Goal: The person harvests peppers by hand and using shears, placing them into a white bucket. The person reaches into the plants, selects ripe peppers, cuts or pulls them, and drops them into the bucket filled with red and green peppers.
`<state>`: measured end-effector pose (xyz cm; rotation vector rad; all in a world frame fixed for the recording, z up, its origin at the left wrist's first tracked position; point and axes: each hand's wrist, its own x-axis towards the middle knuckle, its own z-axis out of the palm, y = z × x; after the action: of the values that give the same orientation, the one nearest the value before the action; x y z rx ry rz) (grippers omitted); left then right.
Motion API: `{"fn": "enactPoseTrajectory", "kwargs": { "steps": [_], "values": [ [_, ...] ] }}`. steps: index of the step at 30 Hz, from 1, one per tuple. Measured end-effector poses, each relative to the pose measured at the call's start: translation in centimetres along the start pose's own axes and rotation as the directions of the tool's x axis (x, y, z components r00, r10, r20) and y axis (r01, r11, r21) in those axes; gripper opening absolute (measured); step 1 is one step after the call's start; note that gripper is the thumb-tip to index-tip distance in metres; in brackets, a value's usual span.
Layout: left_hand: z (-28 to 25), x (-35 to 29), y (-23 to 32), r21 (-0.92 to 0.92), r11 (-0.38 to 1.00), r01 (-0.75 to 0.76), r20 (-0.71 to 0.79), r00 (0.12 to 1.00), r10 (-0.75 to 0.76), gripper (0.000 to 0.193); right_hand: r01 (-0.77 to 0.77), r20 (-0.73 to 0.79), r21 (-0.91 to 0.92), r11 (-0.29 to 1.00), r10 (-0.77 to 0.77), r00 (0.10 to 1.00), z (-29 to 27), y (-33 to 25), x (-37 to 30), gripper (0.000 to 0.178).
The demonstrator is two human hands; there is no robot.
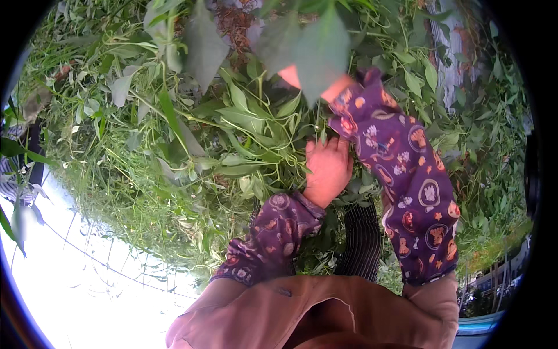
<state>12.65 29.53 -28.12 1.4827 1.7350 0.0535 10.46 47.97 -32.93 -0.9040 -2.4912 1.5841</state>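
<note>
My left hand reaches in among leafy green vines, back of the hand up. Its fingers are curled close together at the stems; what lies in them is hidden under the hand. Just beyond it, my right hand extends leftward into the foliage. A large blurred leaf close to the camera covers most of that hand, so its fingers do not show. Long stems with pointed leaves run to the left of both hands. Purple patterned sleeve covers sit on both forearms.
Dense vines and grass-like stems surround me on both sides. Grey plastic sheeting shows through at the upper right, with brown dry matter at the top. My dark striped trouser leg stands among the plants. Bright light fills the lower left.
</note>
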Motion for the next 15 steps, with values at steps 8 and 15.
{"fn": "enactPoseTrajectory", "kwargs": {
  "steps": [8, 15],
  "values": [
    [-1.4, 0.5, 1.9, -0.479, 0.875, 0.069, -0.224, 0.954, -0.198, 0.029, -0.218, -0.049, 0.197, 0.956, 0.231, 0.972, 3.8, -2.9, -3.8, 0.025],
    [-1.3, -1.5, 1.2, -0.379, 0.913, 0.148, -0.265, 0.928, -0.261, 0.026, -0.285, -0.169, 0.609, 0.740, 0.472, 0.865, 4.2, -6.6, -0.3, 0.024]
  ]
}}
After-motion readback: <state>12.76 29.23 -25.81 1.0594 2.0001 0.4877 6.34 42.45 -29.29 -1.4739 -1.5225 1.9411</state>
